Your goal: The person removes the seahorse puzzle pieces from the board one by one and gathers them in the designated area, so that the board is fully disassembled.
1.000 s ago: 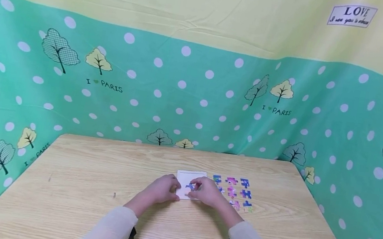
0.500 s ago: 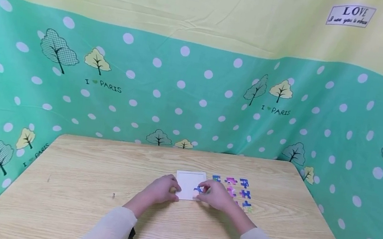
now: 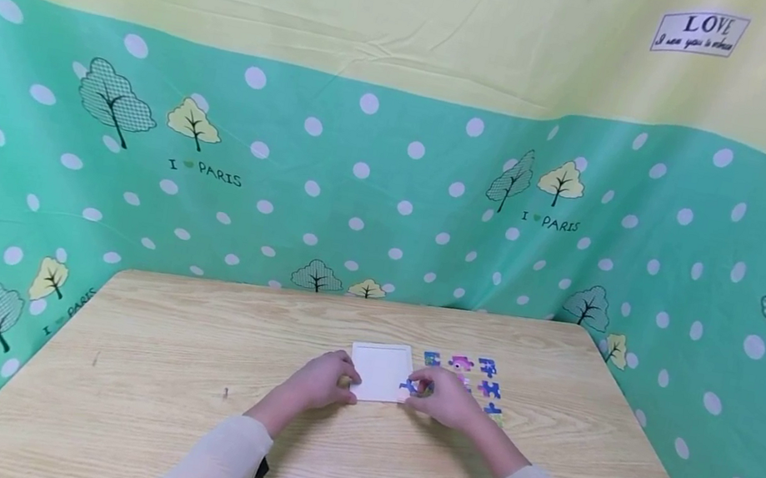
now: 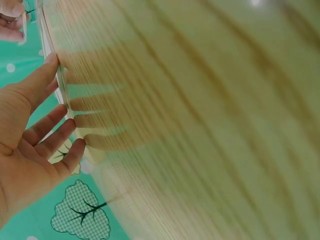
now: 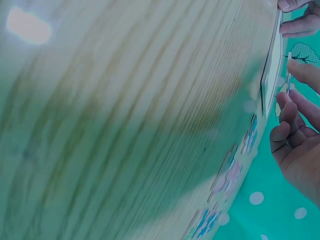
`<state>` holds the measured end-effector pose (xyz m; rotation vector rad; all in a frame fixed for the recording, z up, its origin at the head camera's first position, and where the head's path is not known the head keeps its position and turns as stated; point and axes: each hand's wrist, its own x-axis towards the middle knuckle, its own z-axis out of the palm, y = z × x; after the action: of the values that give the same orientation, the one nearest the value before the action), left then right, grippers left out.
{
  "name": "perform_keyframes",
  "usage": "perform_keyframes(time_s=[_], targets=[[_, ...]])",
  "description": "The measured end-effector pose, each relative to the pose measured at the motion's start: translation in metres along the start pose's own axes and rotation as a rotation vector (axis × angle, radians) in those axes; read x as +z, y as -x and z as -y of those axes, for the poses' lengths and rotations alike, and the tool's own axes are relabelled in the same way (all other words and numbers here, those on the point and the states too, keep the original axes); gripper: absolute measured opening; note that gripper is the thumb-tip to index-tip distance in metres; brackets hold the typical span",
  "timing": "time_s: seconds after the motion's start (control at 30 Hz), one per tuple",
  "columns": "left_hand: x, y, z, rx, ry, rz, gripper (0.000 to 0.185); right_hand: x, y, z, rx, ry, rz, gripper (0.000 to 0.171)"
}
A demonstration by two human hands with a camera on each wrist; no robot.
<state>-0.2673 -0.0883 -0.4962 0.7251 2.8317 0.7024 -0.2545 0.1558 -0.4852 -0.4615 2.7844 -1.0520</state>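
Note:
A white square puzzle tray (image 3: 380, 370) lies on the wooden table (image 3: 178, 374). My left hand (image 3: 346, 378) rests at the tray's left front corner; in the left wrist view its fingers (image 4: 45, 132) lie nearly straight against the tray's edge (image 4: 54, 75). My right hand (image 3: 420, 389) pinches a blue puzzle piece (image 3: 411, 386) at the tray's right edge. In the right wrist view the thin piece (image 5: 288, 70) stands edge-on between thumb and fingertips (image 5: 292, 107), beside the tray (image 5: 272, 65).
Several loose coloured puzzle pieces (image 3: 474, 375) lie in rows right of the tray, partly behind my right hand, and show in the right wrist view as pieces (image 5: 227, 175). A green dotted cloth wall (image 3: 391, 190) surrounds the table on three sides.
My right hand has carried the blue piece rightward, from over the tray's middle to its right edge. The left hand has stayed at the tray's corner.

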Motion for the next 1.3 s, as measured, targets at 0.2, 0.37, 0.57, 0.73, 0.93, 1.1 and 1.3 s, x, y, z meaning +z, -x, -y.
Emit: perform_keyframes(time_s=[0.2,0.37,0.57,0.73,0.93,1.1,1.3], targets=[[0.0,0.0,0.0,0.0,-0.005,-0.003,0.028,-0.006,0.005,-0.003,-0.023,0.01,-0.005,0.043],[0.001,0.0,0.001,-0.003,-0.011,-0.003,0.028,-0.01,0.008,-0.01,-0.017,0.021,-0.002,0.041],[0.001,0.0,0.001,-0.009,-0.004,-0.003,0.027,-0.014,0.013,-0.016,0.002,0.057,-0.007,0.041],[0.0,0.0,0.0,-0.013,0.004,-0.002,0.027,-0.016,0.015,-0.018,0.029,0.062,0.004,0.044],[0.001,-0.001,0.0,-0.022,0.012,-0.001,0.028,-0.019,0.017,-0.023,0.024,0.075,-0.002,0.044],[0.002,-0.001,0.002,-0.018,0.013,-0.002,0.027,-0.022,0.02,-0.029,-0.004,0.081,0.003,0.042],[0.001,-0.001,0.0,-0.023,0.022,-0.001,0.028,-0.024,0.022,-0.034,-0.005,0.092,-0.004,0.038]])
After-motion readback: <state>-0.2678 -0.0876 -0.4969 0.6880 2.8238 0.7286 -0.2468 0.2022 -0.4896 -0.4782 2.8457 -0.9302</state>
